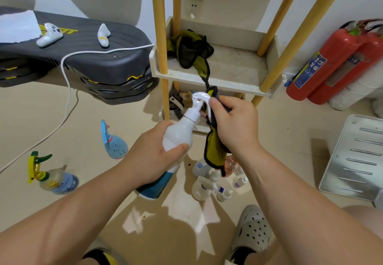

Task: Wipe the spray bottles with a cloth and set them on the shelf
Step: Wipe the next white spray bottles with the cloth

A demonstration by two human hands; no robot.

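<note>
**In front of the shelf, the cloth meets the top of the bottle**

In front of the shelf (217,78), above the floor, the left hand (153,157) grips the white spray bottle (178,136) round its fat middle, with fingers and thumb curled on it. The bottle leans. Its bottom points back toward the person, and its spray head (200,97) points up and away, toward the shelf.

The right hand (234,124) is at that far end, so it is the nearer one to the head. Its fingers are closed on the yellow and black cloth (214,151), and its thumb touches the spray head. The rest of the cloth hangs down on the bottle's right side.

I think the head is the part being wiped. To reach the long body, the cloth would have to slide down the bottle toward the left hand.
</note>
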